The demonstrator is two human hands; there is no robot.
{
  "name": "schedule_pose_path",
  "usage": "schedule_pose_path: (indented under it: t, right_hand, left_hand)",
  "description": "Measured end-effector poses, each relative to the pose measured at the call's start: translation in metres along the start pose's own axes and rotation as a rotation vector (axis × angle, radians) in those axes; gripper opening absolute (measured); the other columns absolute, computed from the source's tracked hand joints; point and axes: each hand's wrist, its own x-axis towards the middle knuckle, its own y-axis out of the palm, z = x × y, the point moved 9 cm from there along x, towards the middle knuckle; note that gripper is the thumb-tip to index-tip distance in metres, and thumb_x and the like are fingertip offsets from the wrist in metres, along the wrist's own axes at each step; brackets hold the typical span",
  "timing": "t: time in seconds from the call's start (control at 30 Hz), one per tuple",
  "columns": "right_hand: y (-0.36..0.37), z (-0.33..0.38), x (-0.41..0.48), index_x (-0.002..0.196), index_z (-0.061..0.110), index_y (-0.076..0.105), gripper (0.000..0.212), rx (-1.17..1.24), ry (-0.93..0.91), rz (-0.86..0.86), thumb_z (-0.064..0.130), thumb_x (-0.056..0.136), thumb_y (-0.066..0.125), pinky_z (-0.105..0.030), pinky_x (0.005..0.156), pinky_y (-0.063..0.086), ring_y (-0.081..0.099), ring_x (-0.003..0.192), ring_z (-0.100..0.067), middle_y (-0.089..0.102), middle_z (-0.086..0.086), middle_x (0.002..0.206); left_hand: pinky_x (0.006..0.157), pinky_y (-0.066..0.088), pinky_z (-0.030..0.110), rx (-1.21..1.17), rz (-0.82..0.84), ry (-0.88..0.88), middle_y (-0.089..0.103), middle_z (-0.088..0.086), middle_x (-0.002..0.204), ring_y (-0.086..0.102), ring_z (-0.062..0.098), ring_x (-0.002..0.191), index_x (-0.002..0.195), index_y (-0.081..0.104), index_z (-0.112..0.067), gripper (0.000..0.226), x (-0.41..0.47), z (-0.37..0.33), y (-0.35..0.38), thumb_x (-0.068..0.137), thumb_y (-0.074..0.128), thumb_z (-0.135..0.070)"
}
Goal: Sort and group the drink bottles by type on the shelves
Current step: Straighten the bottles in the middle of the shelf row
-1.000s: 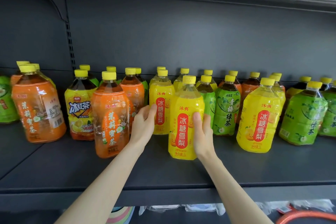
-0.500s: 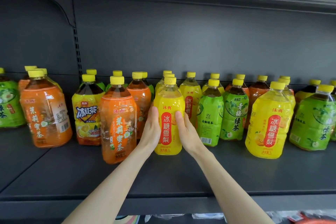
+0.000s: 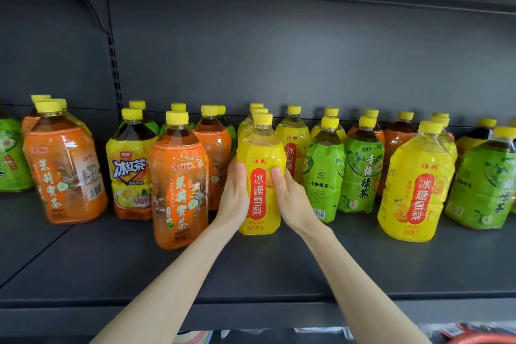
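A yellow-labelled bottle (image 3: 261,153) with a red panel and a yellow cap stands upright on the dark shelf (image 3: 251,268), in line in front of other yellow bottles. My left hand (image 3: 234,198) grips its left side and my right hand (image 3: 293,201) grips its right side, both thumbs on the front. An orange-labelled bottle (image 3: 178,176) stands just to its left and a green-labelled bottle (image 3: 325,176) just to its right. A second yellow bottle of this kind (image 3: 416,184) stands forward at the right.
More orange, green and yellow bottles fill the rear of the shelf. An iced-tea bottle (image 3: 129,170) with a yellow and blue label stands left of centre. A large orange bottle (image 3: 64,170) stands at the far left. The shelf's front strip lies bare.
The yellow bottle has moved left and back, from in front of the green bottles into line with the other yellow ones. My left hand has shifted from a rear yellow bottle onto it.
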Motion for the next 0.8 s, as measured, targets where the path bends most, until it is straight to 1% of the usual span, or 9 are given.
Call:
schedule_pose_path:
  t: [0.1, 0.23, 0.33, 0.4, 0.47, 0.53, 0.63, 0.73, 0.8]
  right_hand:
    - [0.000, -0.002, 0.001, 0.134, 0.033, 0.044, 0.066, -0.014, 0.004, -0.014, 0.071, 0.082, 0.030, -0.044, 0.099, 0.050, 0.063, 0.109, -0.015, 0.066, 0.007, 0.118]
    - [0.001, -0.002, -0.002, 0.136, 0.037, 0.041, 0.072, -0.014, 0.047, 0.014, 0.078, 0.077, 0.031, -0.045, 0.102, 0.047, 0.061, 0.113, -0.018, 0.063, 0.008, 0.120]
    - [-0.001, -0.001, -0.007, 0.140, 0.034, 0.039, 0.085, -0.032, 0.080, 0.037, 0.085, 0.073, 0.033, -0.046, 0.102, 0.046, 0.060, 0.115, -0.019, 0.062, 0.006, 0.126]
    - [-0.007, 0.006, -0.013, 0.143, 0.025, 0.037, 0.079, -0.102, 0.083, 0.003, 0.076, 0.081, 0.036, -0.046, 0.101, 0.047, 0.059, 0.116, -0.022, 0.061, 0.000, 0.129]
    - [-0.017, 0.016, -0.021, 0.142, 0.018, 0.037, 0.066, -0.210, 0.055, -0.073, 0.059, 0.092, 0.043, -0.047, 0.096, 0.050, 0.061, 0.113, -0.024, 0.062, -0.004, 0.126]
    - [-0.025, 0.028, -0.033, 0.140, 0.013, 0.041, 0.058, -0.335, 0.000, -0.151, 0.046, 0.094, 0.052, -0.047, 0.091, 0.052, 0.062, 0.110, -0.025, 0.063, -0.007, 0.123]
    - [-0.034, 0.047, -0.054, 0.127, 0.011, 0.053, 0.041, -0.374, -0.108, -0.245, 0.033, 0.093, 0.058, -0.041, 0.083, 0.054, 0.065, 0.098, -0.022, 0.068, -0.005, 0.114]
    - [-0.032, 0.065, -0.070, 0.117, 0.011, 0.060, 0.028, -0.309, -0.178, -0.257, 0.025, 0.093, 0.058, -0.036, 0.077, 0.055, 0.064, 0.087, -0.016, 0.068, 0.002, 0.100]
    - [-0.025, 0.076, -0.073, 0.110, 0.012, 0.064, 0.021, -0.293, -0.204, -0.249, 0.023, 0.094, 0.058, -0.035, 0.073, 0.054, 0.063, 0.082, -0.013, 0.066, 0.007, 0.093]
  left_hand:
    - [0.066, 0.044, 0.001, 0.033, -0.013, 0.021, 0.048, -0.013, 0.112, 0.051, -0.005, 0.093, 0.141, 0.028, -0.024, 0.045, 0.001, -0.003, -0.001, 0.100, 0.016, -0.037]
    - [0.071, 0.042, 0.004, 0.096, 0.006, 0.021, 0.043, -0.008, 0.124, 0.048, 0.002, 0.107, 0.144, 0.025, -0.023, 0.047, -0.003, -0.009, -0.003, 0.100, 0.015, -0.038]
    - [0.066, 0.041, -0.001, 0.142, 0.033, 0.017, 0.043, -0.012, 0.117, 0.047, -0.006, 0.093, 0.143, 0.027, -0.024, 0.046, -0.011, -0.019, -0.004, 0.100, 0.018, -0.038]
    - [0.078, 0.043, 0.005, 0.200, 0.021, 0.025, 0.050, -0.010, 0.121, 0.050, -0.004, 0.097, 0.141, 0.034, -0.024, 0.047, -0.015, -0.021, -0.010, 0.100, 0.022, -0.042]
    - [0.092, 0.045, 0.022, 0.297, 0.009, 0.027, 0.054, -0.004, 0.129, 0.053, 0.009, 0.113, 0.140, 0.040, -0.020, 0.050, -0.020, -0.022, -0.017, 0.098, 0.029, -0.046]
    - [0.085, 0.047, 0.016, 0.366, -0.009, 0.029, 0.057, -0.004, 0.125, 0.056, 0.011, 0.111, 0.135, 0.046, -0.015, 0.045, -0.031, -0.026, -0.023, 0.098, 0.041, -0.039]
    - [0.067, 0.043, 0.002, 0.477, -0.071, 0.103, 0.061, -0.006, 0.107, 0.056, -0.001, 0.089, 0.119, 0.060, -0.013, 0.028, -0.054, -0.043, -0.033, 0.095, 0.051, -0.026]
    - [0.069, 0.041, -0.001, 0.530, -0.159, 0.204, 0.064, -0.011, 0.094, 0.056, -0.006, 0.082, 0.103, 0.066, -0.015, 0.016, -0.076, -0.060, -0.051, 0.093, 0.055, -0.021]
    - [0.072, 0.045, 0.005, 0.524, -0.199, 0.242, 0.068, -0.009, 0.092, 0.061, 0.000, 0.084, 0.099, 0.067, -0.015, 0.014, -0.086, -0.072, -0.066, 0.093, 0.056, -0.021]
